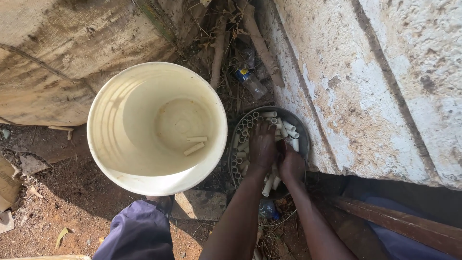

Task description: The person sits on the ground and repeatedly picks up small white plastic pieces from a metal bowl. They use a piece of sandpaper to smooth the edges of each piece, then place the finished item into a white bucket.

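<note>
Both forearms reach down from the bottom edge, with a knee in dark blue cloth (pixel 139 231) just left of them. The left hand (pixel 262 144) lies palm down in a round dark metal pan (pixel 302 129), its fingers spread over the short white tube pieces (pixel 288 127) that fill the pan. The right hand (pixel 291 163) is pressed in beside it, touching it at the thumb side, with its fingers curled down into the tubes; whether either hand has actually closed on a piece cannot be told, since the fingertips are buried among them.

Under and around the hands, the tubes stand packed on end along the pan's left rim, while those beyond the fingertips lie loose on their sides. A few more lie below the wrists at the near rim.

Left of the hands, just beside the pan, stands a large cream plastic bucket (pixel 103 144), open on top, with two of the same white pieces (pixel 195 144) lying on its bottom. Beyond the fingertips, a clear plastic bottle (pixel 251 83) lies among dry sticks and litter. To the right of the hands rises a rough whitewashed wall (pixel 365 86), and a reddish wooden plank (pixel 399 224) runs along the ground beneath it.
</note>
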